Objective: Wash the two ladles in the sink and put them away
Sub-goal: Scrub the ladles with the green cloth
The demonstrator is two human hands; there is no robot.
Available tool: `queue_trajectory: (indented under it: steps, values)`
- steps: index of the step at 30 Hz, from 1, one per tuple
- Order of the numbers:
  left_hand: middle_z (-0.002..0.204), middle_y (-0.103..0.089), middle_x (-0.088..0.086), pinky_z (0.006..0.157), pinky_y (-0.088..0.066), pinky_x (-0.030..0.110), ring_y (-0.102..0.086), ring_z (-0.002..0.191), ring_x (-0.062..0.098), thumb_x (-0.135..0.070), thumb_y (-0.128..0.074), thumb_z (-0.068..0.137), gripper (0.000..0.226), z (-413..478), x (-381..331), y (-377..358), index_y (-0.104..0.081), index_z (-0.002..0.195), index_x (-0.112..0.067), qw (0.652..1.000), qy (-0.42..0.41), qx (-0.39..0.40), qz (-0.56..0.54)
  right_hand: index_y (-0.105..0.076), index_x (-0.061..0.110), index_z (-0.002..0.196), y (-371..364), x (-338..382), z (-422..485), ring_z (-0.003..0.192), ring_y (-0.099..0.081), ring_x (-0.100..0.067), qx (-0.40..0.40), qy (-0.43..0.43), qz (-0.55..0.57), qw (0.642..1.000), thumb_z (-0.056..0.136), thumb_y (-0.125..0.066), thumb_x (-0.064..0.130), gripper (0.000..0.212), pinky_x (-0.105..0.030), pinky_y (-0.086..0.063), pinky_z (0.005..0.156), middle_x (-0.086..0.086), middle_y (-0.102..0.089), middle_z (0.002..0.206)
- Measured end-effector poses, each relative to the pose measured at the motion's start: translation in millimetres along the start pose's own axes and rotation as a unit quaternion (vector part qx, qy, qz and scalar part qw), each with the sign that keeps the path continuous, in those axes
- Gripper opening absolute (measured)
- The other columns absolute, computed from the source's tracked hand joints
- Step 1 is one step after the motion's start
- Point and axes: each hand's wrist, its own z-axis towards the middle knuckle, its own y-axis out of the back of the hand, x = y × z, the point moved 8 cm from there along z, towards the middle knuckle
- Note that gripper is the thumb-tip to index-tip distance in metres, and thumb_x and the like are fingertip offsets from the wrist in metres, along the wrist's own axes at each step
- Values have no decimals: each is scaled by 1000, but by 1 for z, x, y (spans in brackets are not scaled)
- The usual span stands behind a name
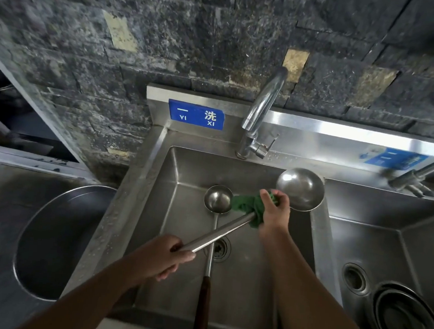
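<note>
Large ladle (300, 189): I hold it aloft across the sink (239, 302), its bowl over the far right corner, its steel shaft slanting down to my left.
Right hand (275, 211): my fingers are wrapped tight round a green cloth (246, 205), squeezing it against the shaft just below the bowl.
Left hand (168, 257): curled closed round the lower end of the shaft, steadying it.
Small ladle (218, 199): it lies in the basin under the first, bowl up, its dark wooden grip towards me, its shaft crossing the drain (221, 249).
Risk, slip: a wet steel shaft could twist in my left palm if I scrub hard, and the bowl would knock the sink rim.
Risk, drop: if it falls, it lands on the small ladle below.
Risk, rinse: the faucet (262, 111) shows no running water, so I judge grime may only be smeared about.
Count, ladles: two.
Count, cloths: one.
Count, basins: two; the right basin (398, 243) holds stacked metal bowls (405, 319), too blurred to count.
Count, faucets: two, the second (420, 173) at the right edge.
</note>
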Motion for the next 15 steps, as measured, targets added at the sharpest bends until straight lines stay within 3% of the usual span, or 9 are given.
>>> queue_trajectory:
  steps: [2,4,6,7,9,10,11,13,15]
  values:
    - [55,-57,0,46,-42,26,-47,40,10,-51,-60,90,40,1,11,10,-59,81,-12,999,20,-27,42,-62,34,86,1,1,5,94,-64,-33,-2,9,22,1000,76,-80,26,22,-68,-51,81,-5,-62,105]
    - [55,-55,-1,50,-46,27,-51,44,13,-66,-50,87,52,4,16,21,-63,81,-15,989,20,-82,125,-63,31,84,0,-1,4,91,-64,-31,-6,20,17,1000,73,-79,28,19,-70,-51,80,-6,-63,99]
    - [61,-58,-1,60,-50,26,-59,55,15,-67,-49,82,53,5,2,27,-68,94,-19,948,-83,-168,257,-63,31,79,-4,-9,-1,89,-65,-31,-15,17,-4,1000,65,-79,39,22,-69,-52,78,-5,-65,94]
    - [64,-61,0,62,-51,25,-59,57,15,-60,-53,85,46,5,0,28,-68,98,-19,937,-113,-196,266,-62,32,78,-8,-15,-7,90,-66,-31,-17,8,-25,1000,62,-78,43,25,-68,-54,78,-4,-65,94]
    - [79,-67,6,62,-55,30,-61,59,20,-39,-42,92,36,5,4,21,-61,112,-16,966,-88,-161,183,-62,32,81,-24,-26,-32,92,-67,-34,4,-3,-74,997,69,-78,40,22,-62,-56,78,-6,-66,98]
    - [85,-69,13,55,-56,33,-62,55,24,-26,-45,86,38,6,11,25,-52,121,-11,976,-84,-161,121,-61,30,83,-33,-33,-47,90,-67,-34,15,-11,-78,997,76,-77,31,18,-58,-58,75,-10,-67,99]
    - [88,-69,18,45,-54,33,-61,47,26,-18,-58,75,52,12,16,23,-45,124,-7,979,-99,-153,97,-61,27,86,-42,-41,-61,87,-67,-33,26,-18,-76,997,81,-75,22,16,-56,-59,73,-14,-67,102]
    - [95,-69,25,35,-49,31,-57,39,26,-13,-74,61,74,21,16,21,-39,126,-6,959,-137,-225,103,-61,24,92,-58,-62,-88,85,-67,-31,43,-33,-75,996,84,-72,15,16,-48,-60,70,-16,-67,106]
    - [108,-67,30,44,-55,37,-65,51,30,-19,-51,93,47,9,-4,22,-33,135,-8,952,-123,-267,81,-60,23,96,-74,-81,-117,86,-67,-30,71,-57,-59,994,87,-67,12,16,-42,-59,70,-14,-67,102]
